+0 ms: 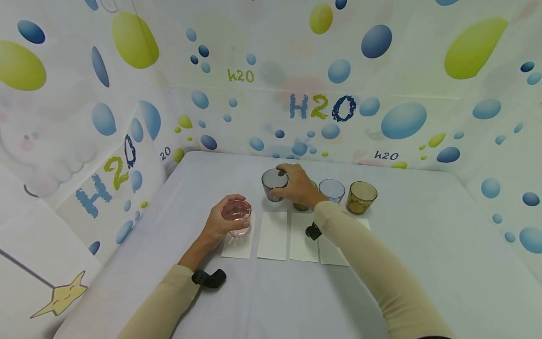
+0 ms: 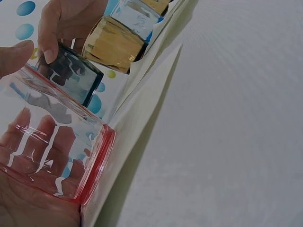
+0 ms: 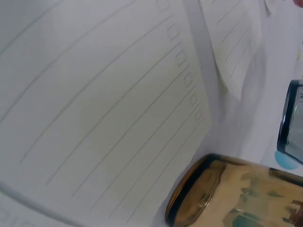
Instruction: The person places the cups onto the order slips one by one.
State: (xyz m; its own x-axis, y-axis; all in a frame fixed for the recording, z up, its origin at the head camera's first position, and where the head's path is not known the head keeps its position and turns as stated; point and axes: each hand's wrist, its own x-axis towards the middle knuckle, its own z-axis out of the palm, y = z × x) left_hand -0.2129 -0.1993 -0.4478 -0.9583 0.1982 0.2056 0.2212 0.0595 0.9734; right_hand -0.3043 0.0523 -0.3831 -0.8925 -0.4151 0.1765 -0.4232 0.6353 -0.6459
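Carrying step: we judge that a glass transfer is in hand, with both our hands occupied.
Left hand [image 1: 218,219]: our fingers and thumb curl round the pink glass [image 1: 238,230].
Right hand [image 1: 298,183]: our fingers and thumb pinch the grey glass [image 1: 273,192] near its rim.
Next move: it calls, we think, for a level grip that spares the amber glass [image 1: 301,206] just beside our right fingers.
Pink glass: clear-walled, red at the base, upright between our left fingers over a paper slip [image 1: 235,248]; whether it touches down, we cannot tell.
Grey glass: smoky, see-through, between our right fingertips; it looks lifted, since a blue dot [image 2: 94,103] shows below it.
Blue glass [image 1: 331,188]: beyond our right fingers, past the amber one.
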